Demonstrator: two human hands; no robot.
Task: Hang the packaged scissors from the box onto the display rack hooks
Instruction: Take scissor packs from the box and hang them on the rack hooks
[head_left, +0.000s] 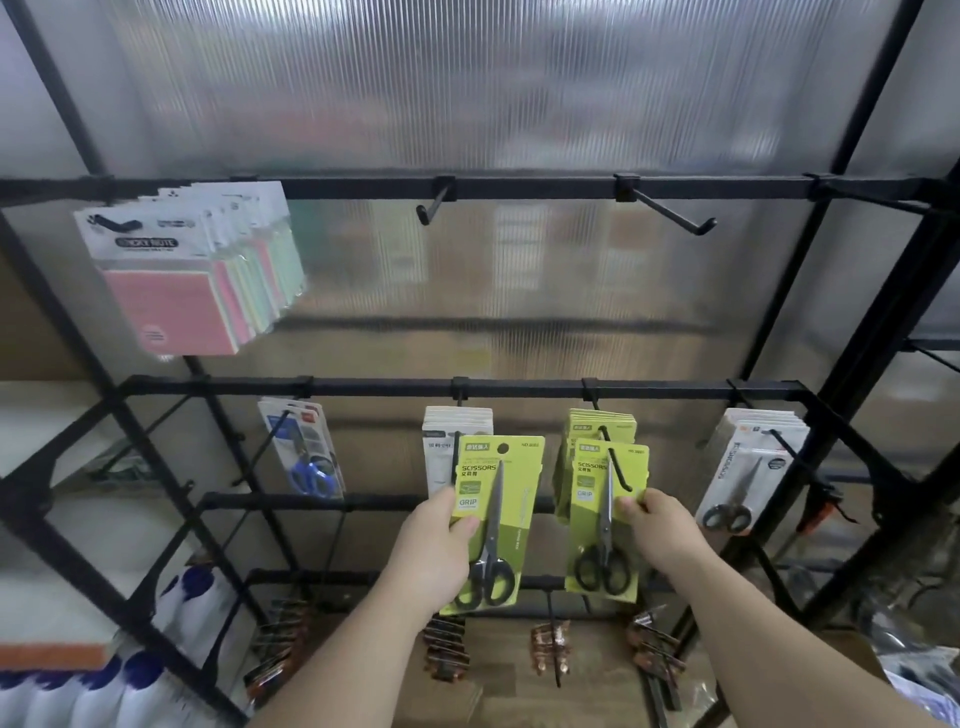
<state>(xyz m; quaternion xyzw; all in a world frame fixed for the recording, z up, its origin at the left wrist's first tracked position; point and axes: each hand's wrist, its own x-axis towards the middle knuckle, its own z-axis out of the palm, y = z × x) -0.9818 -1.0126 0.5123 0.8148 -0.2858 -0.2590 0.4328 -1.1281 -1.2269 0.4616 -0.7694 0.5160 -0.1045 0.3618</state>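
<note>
My left hand (434, 551) grips a green scissors pack (493, 514) by its left edge and holds it upright in front of a hook with white packs (457, 421). My right hand (657, 527) pinches the right edge of a second green scissors pack (605, 514). That pack's hole sits on the black hook (618, 470), in front of several matching green packs (602, 423). Both packs show black-handled scissors. The box is not in view.
The black display rack (467, 387) has two bare hooks (431, 208) on the top bar beside sticky note packs (182, 275). Blue-handled scissors (306, 457) hang at the left, grey scissors packs (748, 467) at the right. Lower hooks hold brownish clips (550, 649).
</note>
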